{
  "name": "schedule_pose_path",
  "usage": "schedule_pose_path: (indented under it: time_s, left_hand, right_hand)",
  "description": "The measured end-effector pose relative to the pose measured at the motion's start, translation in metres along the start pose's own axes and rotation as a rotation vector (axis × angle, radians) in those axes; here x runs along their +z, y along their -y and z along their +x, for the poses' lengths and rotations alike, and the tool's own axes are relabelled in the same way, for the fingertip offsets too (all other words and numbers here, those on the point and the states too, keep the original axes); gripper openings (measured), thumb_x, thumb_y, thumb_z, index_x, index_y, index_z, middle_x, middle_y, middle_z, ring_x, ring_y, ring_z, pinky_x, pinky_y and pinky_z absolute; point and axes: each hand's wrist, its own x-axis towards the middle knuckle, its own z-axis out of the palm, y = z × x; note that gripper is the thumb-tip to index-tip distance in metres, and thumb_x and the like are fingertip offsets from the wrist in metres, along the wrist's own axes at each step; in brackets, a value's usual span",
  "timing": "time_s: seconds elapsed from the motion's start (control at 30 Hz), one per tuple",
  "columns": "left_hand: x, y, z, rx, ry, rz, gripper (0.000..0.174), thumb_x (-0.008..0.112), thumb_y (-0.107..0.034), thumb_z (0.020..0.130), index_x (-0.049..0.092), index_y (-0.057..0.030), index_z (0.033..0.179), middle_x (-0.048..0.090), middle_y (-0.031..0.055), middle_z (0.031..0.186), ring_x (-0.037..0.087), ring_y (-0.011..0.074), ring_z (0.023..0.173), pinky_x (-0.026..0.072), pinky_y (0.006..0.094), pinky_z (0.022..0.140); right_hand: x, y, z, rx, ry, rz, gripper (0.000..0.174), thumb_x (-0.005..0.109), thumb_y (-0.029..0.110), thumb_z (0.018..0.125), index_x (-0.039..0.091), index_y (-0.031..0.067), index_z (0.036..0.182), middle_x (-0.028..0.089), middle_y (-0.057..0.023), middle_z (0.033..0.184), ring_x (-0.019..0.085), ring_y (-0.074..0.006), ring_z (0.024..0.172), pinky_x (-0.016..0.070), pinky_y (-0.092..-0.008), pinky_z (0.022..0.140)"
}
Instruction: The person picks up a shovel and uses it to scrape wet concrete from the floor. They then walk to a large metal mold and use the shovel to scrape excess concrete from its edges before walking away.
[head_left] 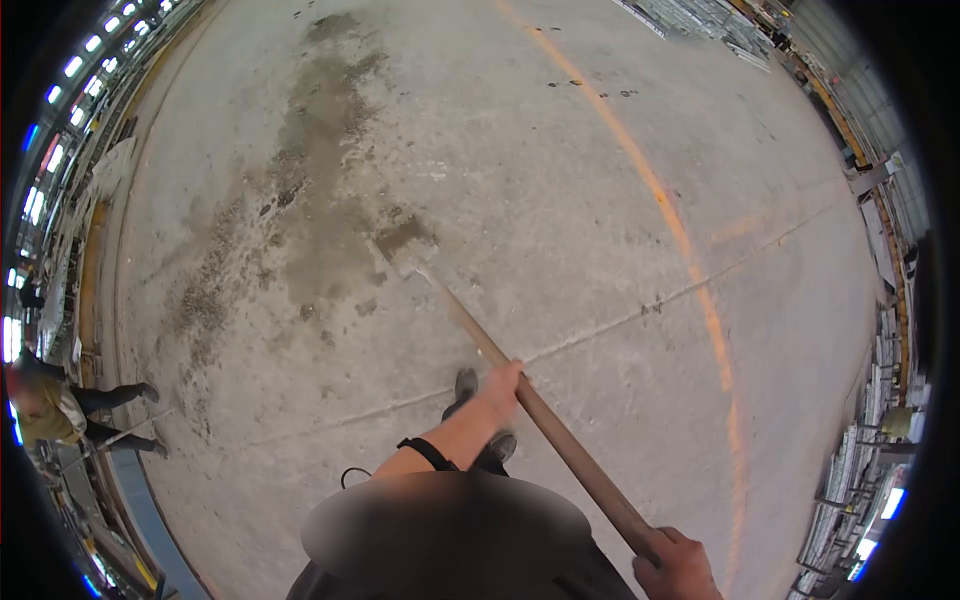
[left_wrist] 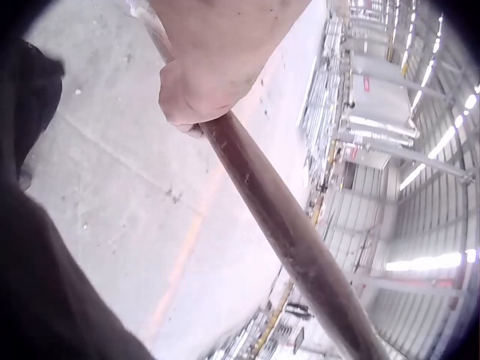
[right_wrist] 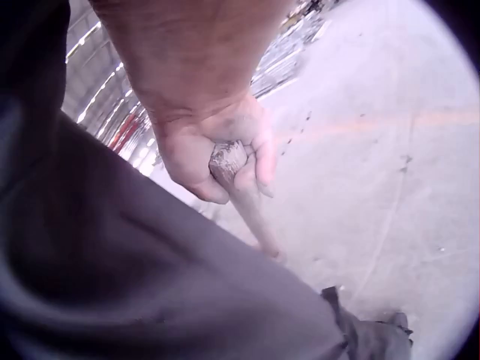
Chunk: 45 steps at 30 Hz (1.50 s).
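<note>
"Across the floor (head_left: 600, 250), where's my pole (head_left: 574, 450)?"

"Slanting away from your body, its flat end (head_left: 403, 240) down by the dark patch (head_left: 325, 240)."

"And my 2 grips?"

"Your left hand (head_left: 498, 393) is wrapped round the shaft, partway along. Your right hand (head_left: 678, 565) has its fingers curled round the near end."

"Anything in my way?"

"Your own 2 shoes (head_left: 466, 385) are below the left hand, partly hidden by that forearm. In the right wrist view, dark trousers (right_wrist: 165, 255) block much of the floor."

"Around me?"

"1 person (head_left: 60, 410) at the far left, face blurred; an orange line (head_left: 655, 190) right of the pole; metal stock (head_left: 840, 500) along the right edge."
</note>
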Motion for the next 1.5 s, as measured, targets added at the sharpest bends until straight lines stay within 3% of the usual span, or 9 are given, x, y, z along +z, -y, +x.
schedule_pose_path:
  time_s: [0.07,0.37,0.6,0.73,0.83,0.9,0.97,1.2,1.5]
  left_hand:
    - [-0.008,-0.043,0.039,-0.025,-0.075,-0.125,0.016,0.051,-0.017,0.072,0.050,-0.0009,0.073,0.049,0.0100,0.062,0.051,0.0229,0.056,0.0422,0.0356,0.050]
    - [0.010,-0.257,0.161,0.007,-0.186,-0.526,0.013,0.049,-0.009,0.074,0.045,0.0016,0.080,0.046,0.0106,0.065,0.049,0.0228,0.056,0.0445,0.0352,0.052]
    - [0.033,-0.270,0.262,0.096,0.015,-0.247,0.014,0.047,-0.006,0.073,0.048,-0.0017,0.086,0.052,0.0124,0.078,0.054,0.0224,0.067,0.0449,0.0335,0.057]
    - [0.115,-0.337,0.227,-0.255,-0.118,-0.499,0.013,0.046,-0.011,0.074,0.048,-0.0024,0.084,0.052,0.0130,0.075,0.053,0.0229,0.067,0.0442,0.0345,0.057]
    - [0.133,-0.384,0.255,-0.233,-0.165,-0.515,0.016,0.046,-0.017,0.075,0.047,-0.0024,0.081,0.051,0.0115,0.067,0.052,0.0224,0.065,0.0431,0.0347,0.056]
    - [0.115,-0.400,0.305,-0.018,-0.129,-0.430,0.014,0.046,-0.016,0.075,0.047,-0.0020,0.078,0.049,0.0106,0.065,0.050,0.0219,0.061,0.0427,0.0348,0.055]
    - [0.077,-0.403,0.391,0.235,-0.138,-0.225,0.015,0.047,-0.016,0.074,0.047,-0.0017,0.076,0.048,0.0095,0.061,0.050,0.0221,0.059,0.0428,0.0349,0.055]
    - [0.143,-0.528,0.474,0.075,-0.310,-0.290,0.020,0.052,-0.012,0.070,0.049,0.0027,0.083,0.052,0.0125,0.069,0.053,0.0250,0.064,0.0435,0.0364,0.054]
    - [0.247,-0.573,0.590,-0.105,-0.207,-0.705,0.017,0.051,-0.008,0.074,0.046,0.0027,0.086,0.051,0.0148,0.077,0.054,0.0263,0.071,0.0494,0.0385,0.063]
  right_hand:
    - [-0.002,0.018,0.055,-0.202,-0.109,-0.061,0.038,0.057,0.016,0.065,0.051,0.0080,0.101,0.054,-0.0141,0.072,0.053,-0.0329,0.060,0.0445,-0.0417,0.055]
    - [-0.055,0.119,0.380,-0.489,-0.119,-0.251,0.030,0.048,0.014,0.070,0.052,0.0110,0.100,0.051,-0.0165,0.068,0.053,-0.0331,0.063,0.0429,-0.0410,0.059]
    - [-0.185,0.130,0.355,-0.286,-0.039,-0.287,0.026,0.051,0.012,0.068,0.058,0.0173,0.093,0.053,-0.0124,0.074,0.054,-0.0300,0.065,0.0450,-0.0367,0.060]
    - [-0.264,0.153,0.345,-0.266,0.024,-0.124,0.027,0.052,0.009,0.065,0.060,0.0133,0.091,0.055,-0.0135,0.076,0.056,-0.0270,0.066,0.0459,-0.0324,0.062]
    - [-0.300,0.157,0.386,-0.532,-0.030,-0.024,0.028,0.049,0.003,0.070,0.053,0.0037,0.098,0.056,-0.0156,0.082,0.056,-0.0299,0.072,0.0448,-0.0340,0.062]
    - [-0.304,0.180,0.433,-0.202,0.026,0.170,0.025,0.052,0.009,0.066,0.060,0.0090,0.090,0.056,-0.0133,0.075,0.056,-0.0258,0.064,0.0454,-0.0311,0.062]
    - [-0.303,0.179,0.501,-0.415,0.013,0.116,0.025,0.049,0.015,0.070,0.057,0.0110,0.094,0.054,-0.0154,0.076,0.055,-0.0328,0.071,0.0440,-0.0398,0.062]
    - [-0.316,0.194,0.777,-0.687,-0.027,0.021,0.028,0.048,0.018,0.071,0.056,0.0073,0.095,0.056,-0.0198,0.082,0.054,-0.0349,0.077,0.0436,-0.0368,0.069]
    - [-0.573,0.131,0.714,-0.639,-0.061,-0.009,0.020,0.050,0.004,0.067,0.058,0.0032,0.086,0.056,-0.0139,0.071,0.056,-0.0250,0.064,0.0442,-0.0294,0.058]
